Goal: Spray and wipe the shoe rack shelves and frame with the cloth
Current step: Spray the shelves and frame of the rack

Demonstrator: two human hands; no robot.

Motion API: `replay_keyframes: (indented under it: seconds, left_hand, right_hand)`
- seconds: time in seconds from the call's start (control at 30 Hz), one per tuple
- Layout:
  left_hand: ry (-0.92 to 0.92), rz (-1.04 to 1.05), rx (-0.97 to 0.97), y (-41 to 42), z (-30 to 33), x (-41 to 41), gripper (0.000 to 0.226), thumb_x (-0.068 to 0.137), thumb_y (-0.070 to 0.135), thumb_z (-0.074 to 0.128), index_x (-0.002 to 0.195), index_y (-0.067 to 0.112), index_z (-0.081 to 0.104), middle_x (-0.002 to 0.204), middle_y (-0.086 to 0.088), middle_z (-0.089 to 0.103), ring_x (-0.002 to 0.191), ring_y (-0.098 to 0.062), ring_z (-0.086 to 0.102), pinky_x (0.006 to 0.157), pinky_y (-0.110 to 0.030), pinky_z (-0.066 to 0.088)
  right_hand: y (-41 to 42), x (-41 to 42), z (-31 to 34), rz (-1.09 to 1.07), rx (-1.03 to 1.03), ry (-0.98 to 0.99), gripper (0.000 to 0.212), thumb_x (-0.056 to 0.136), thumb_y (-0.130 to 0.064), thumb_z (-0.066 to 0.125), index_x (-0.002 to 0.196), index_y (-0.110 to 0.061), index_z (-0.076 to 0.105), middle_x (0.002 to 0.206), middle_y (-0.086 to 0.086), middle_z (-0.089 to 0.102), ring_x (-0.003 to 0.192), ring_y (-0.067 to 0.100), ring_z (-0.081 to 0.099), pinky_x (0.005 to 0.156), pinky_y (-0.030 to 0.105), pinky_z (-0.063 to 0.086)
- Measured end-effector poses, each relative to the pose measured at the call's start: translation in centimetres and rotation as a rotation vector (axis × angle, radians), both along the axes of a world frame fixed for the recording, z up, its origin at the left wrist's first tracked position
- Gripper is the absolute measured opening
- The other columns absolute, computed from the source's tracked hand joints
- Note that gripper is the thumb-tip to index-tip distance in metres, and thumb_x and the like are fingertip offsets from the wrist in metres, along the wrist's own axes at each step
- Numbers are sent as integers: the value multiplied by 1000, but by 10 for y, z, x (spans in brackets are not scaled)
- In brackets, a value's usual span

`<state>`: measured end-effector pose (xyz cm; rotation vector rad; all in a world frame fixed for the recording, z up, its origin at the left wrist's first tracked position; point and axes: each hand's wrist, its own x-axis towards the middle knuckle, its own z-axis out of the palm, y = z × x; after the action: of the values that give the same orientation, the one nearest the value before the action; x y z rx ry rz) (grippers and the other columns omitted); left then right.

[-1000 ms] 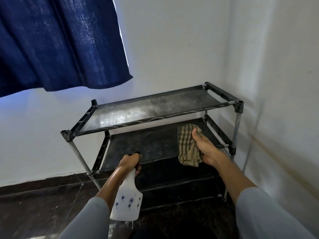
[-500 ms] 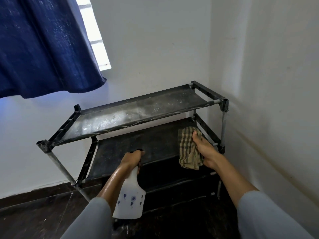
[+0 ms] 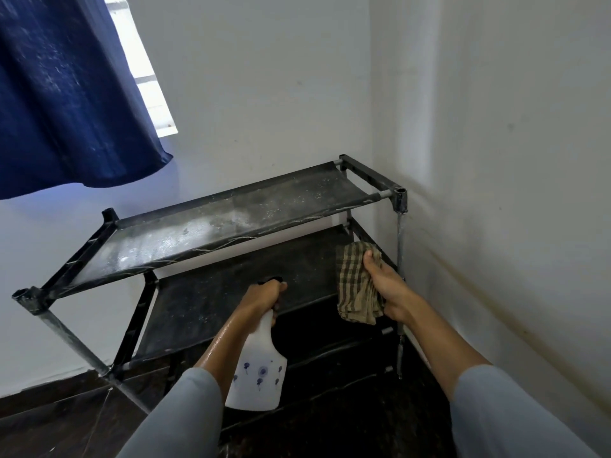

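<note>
Head view: two white walls point(image 3: 264, 77) meet in a corner at the right, above a dark floor point(image 3: 49, 421). A dark blue curtain point(image 3: 66, 94) hangs at upper left, partly covering a bright window point(image 3: 153, 100). The black shoe rack point(image 3: 211, 233) stands in that corner, its long axis running from near left to far right along the back wall, its right end close to the side wall. The top shelf point(image 3: 231, 223) is speckled with pale wet or dusty patches; the middle shelf point(image 3: 238, 292) below it is darker, and a lower tier is mostly hidden in shadow.

The white spray bottle point(image 3: 258, 375), printed with small blue flowers, is held over the front edge of the middle shelf, body hanging down toward the camera, neck up, its black head pointing away toward the rack. The left hand point(image 3: 261, 300) grips its neck, fingers curled round the trigger end.

The checked brown cloth point(image 3: 355, 285) is bunched at the right end of the middle shelf, draping over the edge. The right hand point(image 3: 388, 289) clutches it, thumb on top.
</note>
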<state>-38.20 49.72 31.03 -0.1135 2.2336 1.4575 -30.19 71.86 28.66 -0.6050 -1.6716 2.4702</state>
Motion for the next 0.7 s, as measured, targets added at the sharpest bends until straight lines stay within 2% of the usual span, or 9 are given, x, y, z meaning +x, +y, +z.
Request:
replay_keyframes:
  seconds: [0.07, 0.17, 0.23, 0.3, 0.4, 0.47, 0.53, 0.6, 0.7]
  left_hand:
    - [-43, -40, 25, 9, 3, 0, 26, 93, 27, 55, 70, 13, 56, 54, -4, 55, 51, -18, 49, 49, -26, 42]
    - [-69, -94, 23, 22, 3, 0, 26, 93, 28, 54, 71, 16, 57, 58, -4, 57, 53, -18, 52, 52, -28, 43]
    - [-73, -91, 20, 31, 0, 0, 26, 91, 28, 54, 67, 17, 52, 56, -3, 49, 50, -16, 44, 47, -25, 37]
    - [-44, -60, 48, 41, -2, 0, 24, 88, 25, 55, 66, 15, 50, 56, -4, 44, 49, -17, 40, 47, -27, 34]
    - [-37, -67, 49, 52, 1, 0, 22, 90, 24, 55, 71, 12, 53, 58, -6, 47, 51, -18, 43, 49, -27, 36]
    - [-83, -116, 71, 60, 5, 4, 26, 94, 24, 53, 72, 11, 54, 62, -7, 53, 52, -17, 48, 43, -24, 39]
    - [-104, -164, 84, 66, 7, 9, 29, 97, 26, 51, 72, 11, 54, 65, -7, 57, 54, -17, 50, 45, -25, 40]
    - [-88, -155, 77, 68, 4, 13, 28, 96, 25, 51, 71, 13, 52, 62, -5, 52, 53, -17, 46, 49, -28, 35]
    - [-48, -71, 132, 62, -5, 14, 19, 92, 19, 53, 75, 12, 52, 58, -4, 41, 48, -16, 38, 46, -27, 31]
  right_hand:
    - [6, 2, 0, -29, 8, 5, 53, 91, -51, 47, 134, -19, 48, 119, 8, 63, 107, 24, 61, 90, 40, 50]
    - [15, 5, 1, -87, 2, 0, 56, 90, -51, 48, 135, -18, 47, 125, 11, 61, 110, 28, 60, 96, 46, 48]
    - [22, 9, 1, -114, -2, -7, 54, 90, -51, 48, 132, -18, 49, 121, 11, 62, 108, 28, 61, 90, 43, 51]
    - [28, 13, 3, -119, -2, -5, 48, 90, -51, 49, 125, -19, 53, 112, 8, 65, 101, 25, 63, 80, 37, 53]
    - [36, 17, 4, -106, 21, 12, 43, 90, -49, 49, 118, -18, 58, 104, 6, 68, 96, 23, 65, 76, 34, 53]
    - [38, 18, 6, -106, 30, 18, 42, 90, -49, 49, 116, -17, 59, 105, 7, 68, 96, 23, 65, 79, 36, 53]
    - [37, 16, 6, -107, 22, 27, 43, 91, -47, 49, 120, -15, 58, 110, 10, 68, 100, 26, 65, 88, 40, 52]
    - [33, 16, 5, -106, 19, 22, 47, 91, -47, 49, 124, -14, 56, 115, 11, 66, 105, 27, 63, 95, 43, 49]
    - [27, 17, 1, -100, 20, 25, 50, 90, -48, 49, 129, -15, 53, 118, 11, 65, 108, 27, 62, 95, 43, 49]
